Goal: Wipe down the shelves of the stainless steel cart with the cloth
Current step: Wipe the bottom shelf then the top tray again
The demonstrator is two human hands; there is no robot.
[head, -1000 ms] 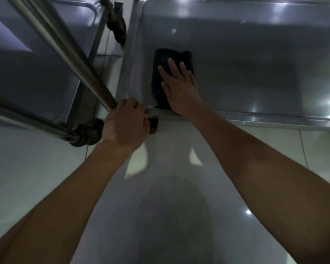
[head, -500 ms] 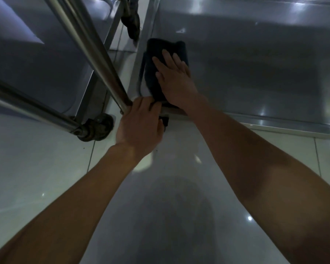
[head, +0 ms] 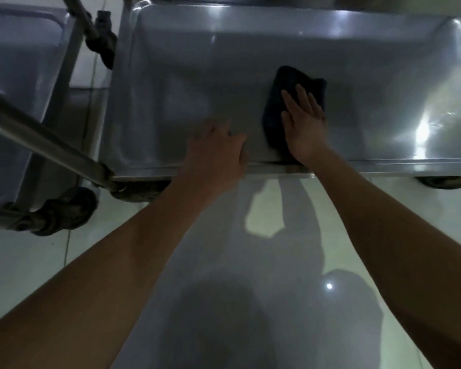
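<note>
The low stainless steel cart shelf [head: 186, 83] spans the upper part of the view, shiny with a raised rim. A dark folded cloth [head: 282, 83] lies on it right of centre, near the front rim. My right hand [head: 302, 121] presses flat on the cloth, fingers spread and pointing away from me. My left hand [head: 213, 153] rests over the front rim of the shelf, left of the cloth, slightly blurred, fingers apart and holding nothing.
The cart's steel corner post [head: 43, 145] runs diagonally at the left, ending at a caster wheel [head: 133, 191]. A second steel cart [head: 16, 83] with its own wheel [head: 61, 211] stands at far left. Glossy tiled floor [head: 250, 288] lies below.
My right hand has slid the cloth from the shelf's left end toward the middle. My left hand has let go of the corner post and moved right onto the front rim.
</note>
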